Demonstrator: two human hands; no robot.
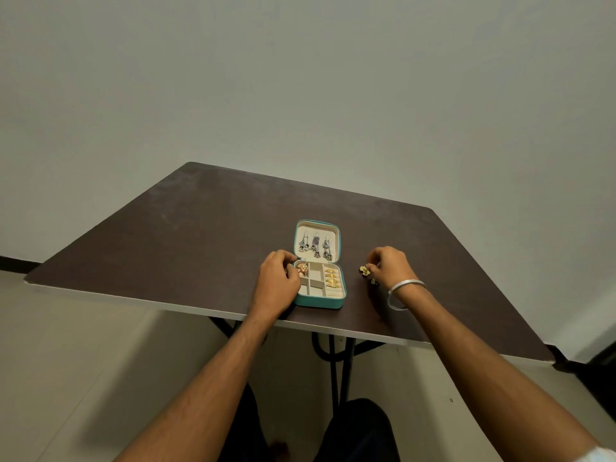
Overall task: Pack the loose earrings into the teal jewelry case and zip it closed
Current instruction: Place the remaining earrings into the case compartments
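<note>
Now R hand (390, 265) grip on gold earring (364, 270), beside open case (319, 300).

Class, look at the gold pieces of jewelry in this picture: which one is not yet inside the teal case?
The gold earring pinched by the right hand, over the table right of the teal case. The other gold pieces sit in its tray.

dark brown table (200, 235) before a pale wall (300, 78).

Teal jewelry case (319, 301) lies open on table, silver drop earrings (315, 245) hung in lid, gold earrings (332, 276) in tray; loose gold earring (364, 270) just right.
</note>
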